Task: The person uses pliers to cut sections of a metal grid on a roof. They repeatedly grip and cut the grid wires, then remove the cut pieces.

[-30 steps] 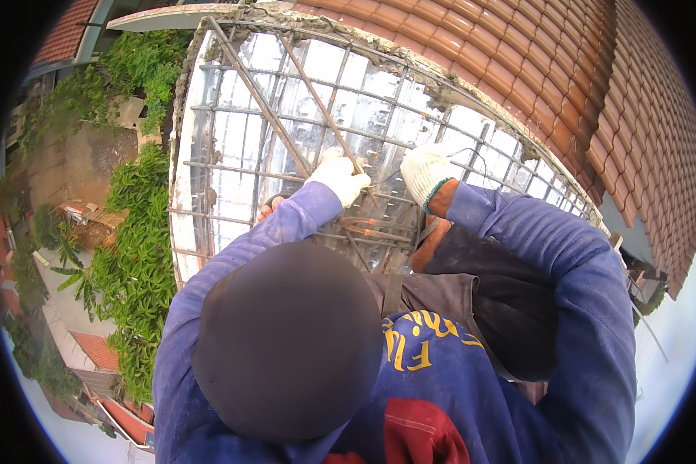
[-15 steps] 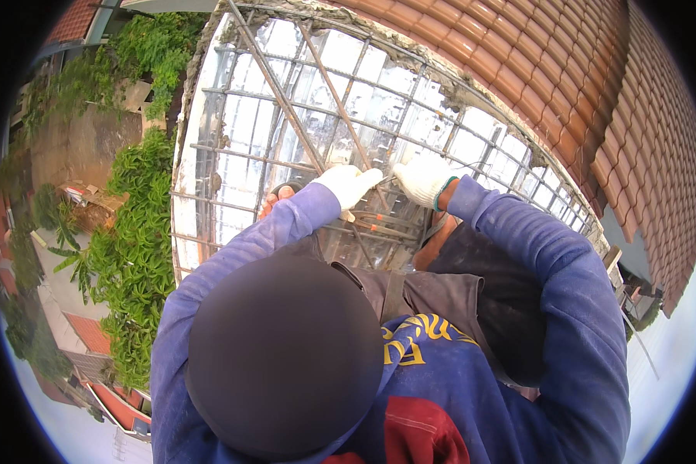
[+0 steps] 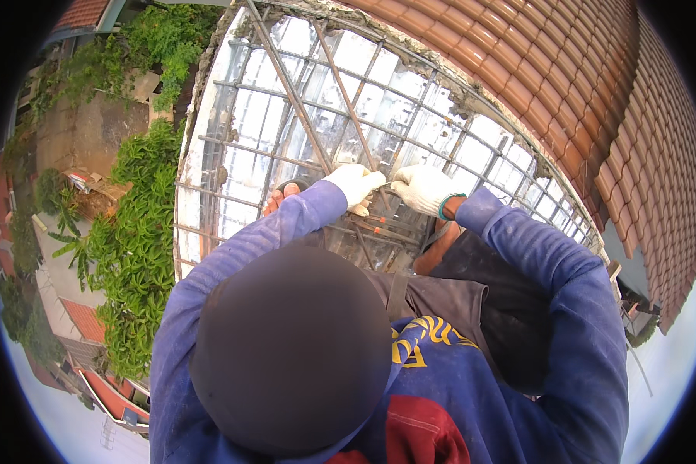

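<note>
Both my hands wear white knit gloves and meet close together over a grid of steel reinforcing bars (image 3: 295, 100). My left hand (image 3: 354, 186) is closed in a pinch beside the crossing of two diagonal bars. My right hand (image 3: 425, 190), with a green glove cuff, pinches just across from it, fingertips a small gap away. What lies between the fingers is too small to make out. Below the hands are thin dark rods with orange bands (image 3: 380, 220). Corrugated shiny metal sheeting (image 3: 356, 50) lies under the bars.
Brown roof tiles (image 3: 518, 46) rise along the right, past a rough concrete edge. On the left the slab edge drops to trees (image 3: 135, 255) and a yard far below. My bare toes (image 3: 280, 198) rest at the bars. A dark rounded helmet (image 3: 290, 348) blocks the lower middle.
The view has shifted slightly, so the grid sits a little further right. My right hand has turned and come slightly lower beside the left; both stay pinched.
</note>
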### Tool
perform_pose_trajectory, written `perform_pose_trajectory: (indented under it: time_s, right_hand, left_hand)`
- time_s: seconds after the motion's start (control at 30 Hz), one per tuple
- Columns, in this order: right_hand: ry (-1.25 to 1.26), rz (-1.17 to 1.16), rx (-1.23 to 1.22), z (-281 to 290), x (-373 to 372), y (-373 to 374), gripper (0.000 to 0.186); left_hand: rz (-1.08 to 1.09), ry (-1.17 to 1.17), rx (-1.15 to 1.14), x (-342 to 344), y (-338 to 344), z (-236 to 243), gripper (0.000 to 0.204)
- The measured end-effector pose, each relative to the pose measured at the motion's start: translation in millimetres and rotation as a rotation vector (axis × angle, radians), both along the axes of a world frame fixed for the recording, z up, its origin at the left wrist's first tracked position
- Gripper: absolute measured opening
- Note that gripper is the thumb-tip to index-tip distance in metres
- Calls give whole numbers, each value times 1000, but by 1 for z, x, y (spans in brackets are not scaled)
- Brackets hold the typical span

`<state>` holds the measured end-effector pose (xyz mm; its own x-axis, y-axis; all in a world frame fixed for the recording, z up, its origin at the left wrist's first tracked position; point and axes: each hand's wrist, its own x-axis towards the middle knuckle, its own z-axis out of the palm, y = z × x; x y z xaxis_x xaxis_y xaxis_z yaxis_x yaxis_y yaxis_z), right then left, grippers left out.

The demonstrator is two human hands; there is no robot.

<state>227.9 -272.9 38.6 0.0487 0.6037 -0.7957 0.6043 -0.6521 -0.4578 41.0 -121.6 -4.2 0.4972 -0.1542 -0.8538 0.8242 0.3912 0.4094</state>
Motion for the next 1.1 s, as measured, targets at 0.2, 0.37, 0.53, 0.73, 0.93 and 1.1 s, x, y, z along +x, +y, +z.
perform_pose_trajectory:
  time_s: [0.2,0.37,0.53,0.73,0.93,1.1]
  right_hand:
    - [50,-189,-117,26,-17,14,43]
    - [-43,-46,-157,48,-26,23,64]
    - [-231,-150,-130,52,-57,24,75]
    - [-249,-23,-14,39,-54,14,56]
    - [-174,-26,305,45,-52,-7,40]
    - [-264,-4,297,37,-63,-7,19]
  left_hand:
    - [-143,-202,229,-4,-5,-13,49]
    - [49,-40,28,-2,-13,-17,47]
    - [-324,-412,474,-2,-14,-29,34]
    - [-413,-457,656,-1,-16,-32,43]
    - [-368,-189,499,8,-19,-25,37]
    - [-374,-341,513,2,-16,-27,32]
